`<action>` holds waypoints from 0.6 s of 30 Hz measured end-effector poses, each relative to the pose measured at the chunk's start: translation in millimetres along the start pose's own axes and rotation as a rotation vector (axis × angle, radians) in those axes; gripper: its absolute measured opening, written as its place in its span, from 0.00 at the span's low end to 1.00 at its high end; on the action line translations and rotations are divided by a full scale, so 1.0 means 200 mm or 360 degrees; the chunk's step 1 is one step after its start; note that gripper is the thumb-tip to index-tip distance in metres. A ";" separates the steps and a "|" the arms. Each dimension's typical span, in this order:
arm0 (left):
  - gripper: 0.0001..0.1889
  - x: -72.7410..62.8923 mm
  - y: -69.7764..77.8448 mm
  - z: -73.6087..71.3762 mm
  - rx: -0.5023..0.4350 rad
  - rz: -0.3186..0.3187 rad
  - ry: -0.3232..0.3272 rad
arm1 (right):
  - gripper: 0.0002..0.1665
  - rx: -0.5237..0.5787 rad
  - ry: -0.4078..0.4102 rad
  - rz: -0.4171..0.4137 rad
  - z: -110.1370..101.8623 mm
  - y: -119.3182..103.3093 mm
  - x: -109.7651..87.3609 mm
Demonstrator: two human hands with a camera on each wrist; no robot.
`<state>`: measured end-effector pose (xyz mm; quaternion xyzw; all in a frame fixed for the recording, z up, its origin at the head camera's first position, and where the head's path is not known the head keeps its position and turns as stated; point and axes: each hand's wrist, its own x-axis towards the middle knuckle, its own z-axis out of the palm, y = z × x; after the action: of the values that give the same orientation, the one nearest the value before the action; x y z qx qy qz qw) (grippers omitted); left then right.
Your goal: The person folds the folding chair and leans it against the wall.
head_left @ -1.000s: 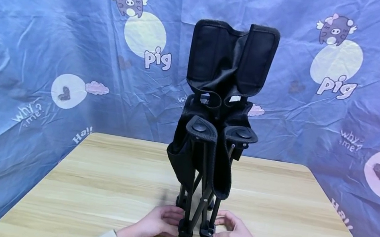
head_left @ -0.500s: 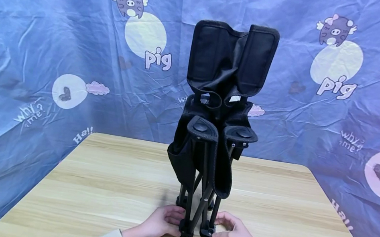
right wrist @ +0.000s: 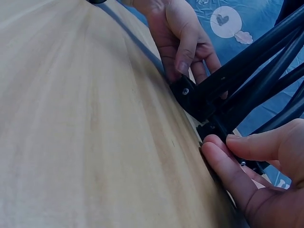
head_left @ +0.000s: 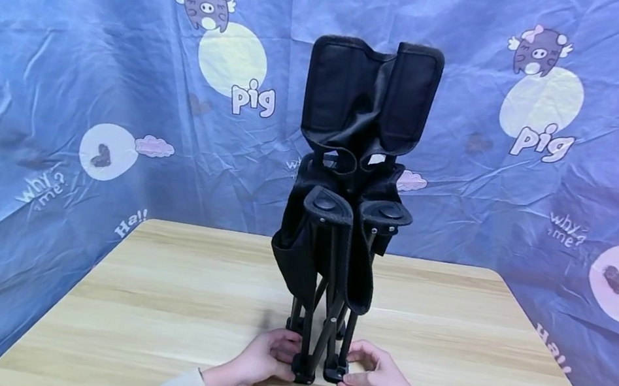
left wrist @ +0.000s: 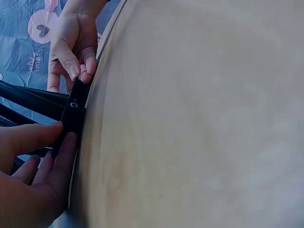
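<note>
A black folding camp chair (head_left: 341, 224) stands upright and nearly folded on the table, its fabric back panel bunched in the middle and its dark tube legs crossed. My left hand (head_left: 265, 357) pinches the near left plastic foot (head_left: 303, 370) between thumb and fingers. On the other side, my right hand (head_left: 381, 380) pinches the near right foot (head_left: 334, 372). The right wrist view shows thumb and forefinger of the right hand (right wrist: 266, 161) on that foot. Both near feet sit close together, with a narrow gap between them. Two rear feet are partly hidden behind the legs.
A light wood-grain table (head_left: 183, 287) bears the chair. Behind and at both sides hangs a wrinkled blue cloth (head_left: 68, 53) printed with pigs, hearts and words.
The head view has shifted slightly. The chair looks a little narrower, its near right foot slightly closer to the left one. Both hands stay at the feet.
</note>
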<state>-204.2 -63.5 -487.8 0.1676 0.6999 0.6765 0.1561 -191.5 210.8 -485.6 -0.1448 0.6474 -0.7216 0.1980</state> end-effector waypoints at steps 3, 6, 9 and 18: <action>0.34 0.02 0.00 -0.01 0.0016 0.0000 0.0011 | 0.30 -0.0005 0.0044 0.0022 0.00 0.00 0.02; 0.34 0.03 -0.01 -0.01 0.0028 0.0010 0.0020 | 0.29 -0.0011 0.0081 0.0048 0.00 -0.01 0.03; 0.35 0.05 0.00 -0.02 0.0044 0.0022 0.0024 | 0.30 -0.0003 0.0102 0.0063 0.00 -0.01 0.05; 0.34 0.12 0.02 -0.03 0.0093 0.0034 0.0039 | 0.31 -0.0031 0.0100 0.0035 -0.03 -0.03 0.10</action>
<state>-228.0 -59.2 -483.5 0.1713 0.7194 0.6594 0.1352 -212.3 206.4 -481.6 -0.1168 0.6619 -0.7172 0.1842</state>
